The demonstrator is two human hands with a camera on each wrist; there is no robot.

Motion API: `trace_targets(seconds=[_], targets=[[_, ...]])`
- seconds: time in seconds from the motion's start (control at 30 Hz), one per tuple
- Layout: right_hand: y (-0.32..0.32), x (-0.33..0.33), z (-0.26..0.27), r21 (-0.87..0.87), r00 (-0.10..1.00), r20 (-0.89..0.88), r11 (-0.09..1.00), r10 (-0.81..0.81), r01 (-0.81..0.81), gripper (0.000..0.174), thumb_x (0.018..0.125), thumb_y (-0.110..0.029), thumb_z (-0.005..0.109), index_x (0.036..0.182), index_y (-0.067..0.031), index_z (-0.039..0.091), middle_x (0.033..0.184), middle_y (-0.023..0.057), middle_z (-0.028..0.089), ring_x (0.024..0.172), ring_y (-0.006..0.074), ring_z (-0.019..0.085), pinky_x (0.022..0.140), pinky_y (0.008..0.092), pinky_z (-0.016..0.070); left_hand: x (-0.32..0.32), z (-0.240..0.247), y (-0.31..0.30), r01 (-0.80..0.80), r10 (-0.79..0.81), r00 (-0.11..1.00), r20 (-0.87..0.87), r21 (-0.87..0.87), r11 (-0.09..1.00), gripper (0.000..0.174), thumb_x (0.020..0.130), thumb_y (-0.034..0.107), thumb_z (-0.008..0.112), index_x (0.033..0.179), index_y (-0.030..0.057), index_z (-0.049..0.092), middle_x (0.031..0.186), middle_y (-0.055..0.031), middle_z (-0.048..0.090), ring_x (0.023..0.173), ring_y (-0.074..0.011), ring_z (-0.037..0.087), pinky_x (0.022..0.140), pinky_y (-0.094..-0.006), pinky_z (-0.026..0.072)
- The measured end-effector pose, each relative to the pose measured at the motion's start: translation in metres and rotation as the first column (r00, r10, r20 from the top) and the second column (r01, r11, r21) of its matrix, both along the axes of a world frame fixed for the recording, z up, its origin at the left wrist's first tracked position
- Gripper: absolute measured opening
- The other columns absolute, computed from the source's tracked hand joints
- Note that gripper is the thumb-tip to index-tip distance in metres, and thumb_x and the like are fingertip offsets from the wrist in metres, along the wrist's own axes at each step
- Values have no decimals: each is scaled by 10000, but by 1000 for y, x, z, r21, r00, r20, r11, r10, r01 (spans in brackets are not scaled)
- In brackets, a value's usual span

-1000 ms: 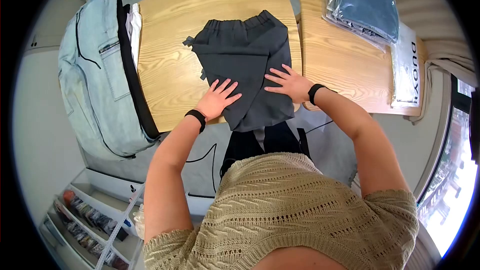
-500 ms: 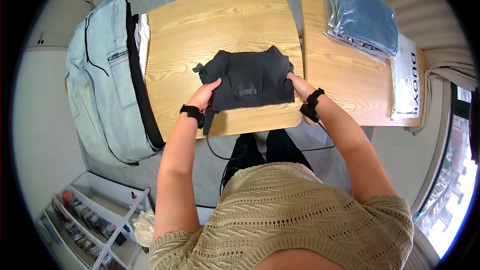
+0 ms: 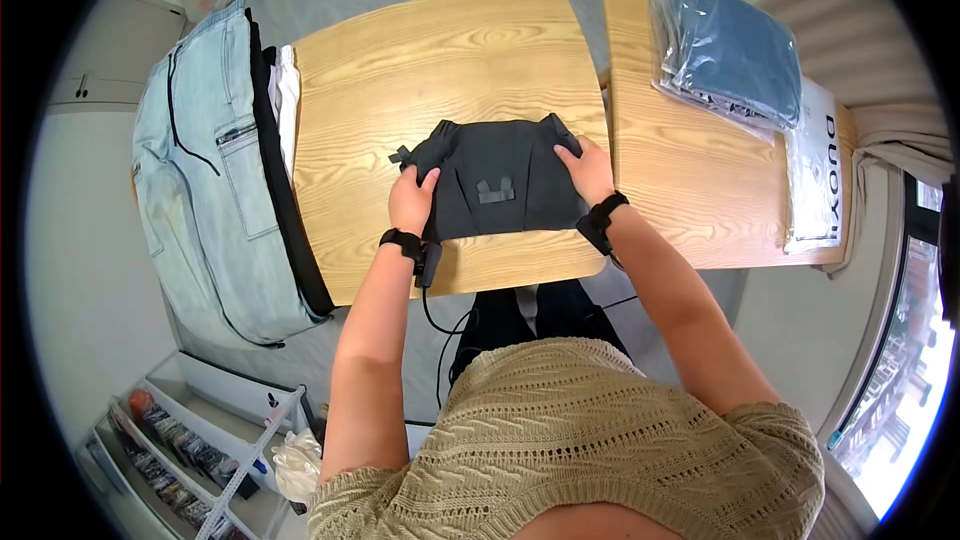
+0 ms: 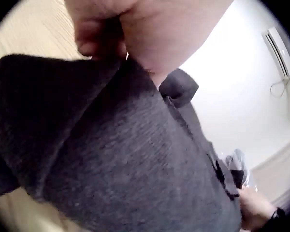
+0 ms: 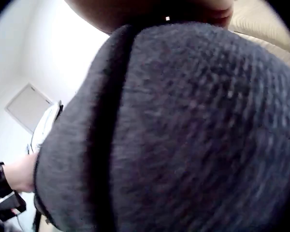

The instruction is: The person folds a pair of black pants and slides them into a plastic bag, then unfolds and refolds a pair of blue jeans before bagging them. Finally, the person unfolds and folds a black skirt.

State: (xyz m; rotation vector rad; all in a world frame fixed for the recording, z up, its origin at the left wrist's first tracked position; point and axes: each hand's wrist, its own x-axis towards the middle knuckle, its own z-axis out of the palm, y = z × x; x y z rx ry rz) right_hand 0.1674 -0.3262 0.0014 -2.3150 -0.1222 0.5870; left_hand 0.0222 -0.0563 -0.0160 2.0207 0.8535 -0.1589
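A dark grey garment (image 3: pixel 500 165), folded into a compact bundle, is held over the near half of the wooden table (image 3: pixel 440 50). The left hand (image 3: pixel 410 202) grips its left side, thumb on top, and the right hand (image 3: pixel 590 172) grips its right side the same way. Small fabric tabs show on its face and at its upper left corner. In the left wrist view the left hand (image 4: pixel 154 34) pinches the cloth (image 4: pixel 135 159); the right wrist view shows cloth (image 5: pixel 198 125) filling most of the picture under the right hand (image 5: pixel 150 12), fingertips largely hidden.
Light blue jeans (image 3: pixel 205 180) lie over black and white clothes at the table's left. A second table (image 3: pixel 690 190) on the right bears a plastic-wrapped blue garment (image 3: pixel 735 50) and a printed clear bag (image 3: pixel 812 180). A shelf of packets (image 3: pixel 180 440) stands lower left; cables hang from the wrists.
The garment, spread flat under both palms a second ago, was folded up shorter and taken hold of at both sides. Since half a second ago both hands have shifted slightly on its sides.
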Motion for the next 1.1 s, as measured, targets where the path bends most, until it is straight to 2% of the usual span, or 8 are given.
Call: trace_targets(seconds=[0.07, 0.2, 0.4, 0.53, 0.63, 0.8, 0.93, 1.1], targets=[[4, 3, -11, -165, 975, 209, 986, 69, -34, 481, 791, -354, 687, 1087, 9, 580, 1006, 195, 609, 1005, 350, 556, 864, 403, 443, 7, 25, -11, 96, -98, 995, -25, 515, 852, 515, 747, 236, 750, 1176, 37, 549, 1156, -174, 581, 1099, -340, 515, 877, -380, 436], [1, 15, -20, -128, 956, 289, 992, 47, -10, 608, 724, -310, 766, 1184, 4, 522, 1051, 174, 607, 1024, 318, 555, 880, 401, 441, 17, 11, -3, 179, -263, 965, 22, 676, 715, 651, 698, 198, 780, 1263, 73, 483, 1159, -119, 562, 1147, -291, 469, 963, -455, 350], [-18, 33, 7, 179, 941, -325, 983, 93, -35, 541, 733, -331, 759, 1094, 38, 599, 1025, 193, 649, 950, 287, 620, 824, 342, 481, 29, 29, 4, 290, -267, 957, -114, 426, 857, 428, 667, 134, 763, 1054, 55, 599, 1047, -111, 621, 1036, -287, 555, 938, -458, 360], [-28, 17, 61, 50, 949, -133, 959, 284, -280, 478, 736, -217, 759, 1101, 46, 597, 934, 150, 660, 879, 235, 623, 767, 309, 479, 12, 61, 4, 198, -239, 948, 211, 199, 960, 247, 668, 59, 699, 902, 25, 628, 918, -159, 631, 901, -353, 588, 834, -418, 424], [-44, -4, 105, 283, 963, 172, 926, 209, -252, 343, 689, -52, 728, 1004, 9, 606, 865, 110, 600, 805, 242, 567, 748, 306, 460, -14, 90, -1, 229, -392, 837, 382, 407, 884, 291, 610, -43, 614, 893, 14, 571, 846, -159, 573, 851, -377, 520, 766, -429, 401], [-83, -41, 97, -159, 548, 713, 862, 438, -481, 383, 589, 83, 595, 940, -70, 614, 887, 78, 557, 881, 288, 527, 733, 348, 450, -69, 75, -34, 247, -645, 670, 368, 709, 661, 286, 637, -9, 583, 914, 60, 576, 878, -95, 538, 886, -304, 511, 813, -411, 378], [-116, -75, 33, -234, 695, 384, 792, 609, -565, 329, 661, 49, 565, 948, -95, 634, 910, 81, 574, 899, 285, 548, 790, 392, 456, -101, 35, -51, 511, -752, 652, 99, 676, 532, 344, 637, -13, 580, 970, 73, 582, 946, -86, 551, 964, -287, 510, 856, -403, 385], [-84, -77, 53, -149, 694, 568, 884, 443, -442, 329, 769, -60, 599, 1098, -70, 600, 1026, 92, 593, 1004, 287, 550, 879, 390, 443, -87, 51, -66, 435, -625, 748, 223, 547, 716, 380, 709, 45, 586, 1089, 59, 562, 1099, -116, 552, 1067, -301, 494, 923, -420, 376]])
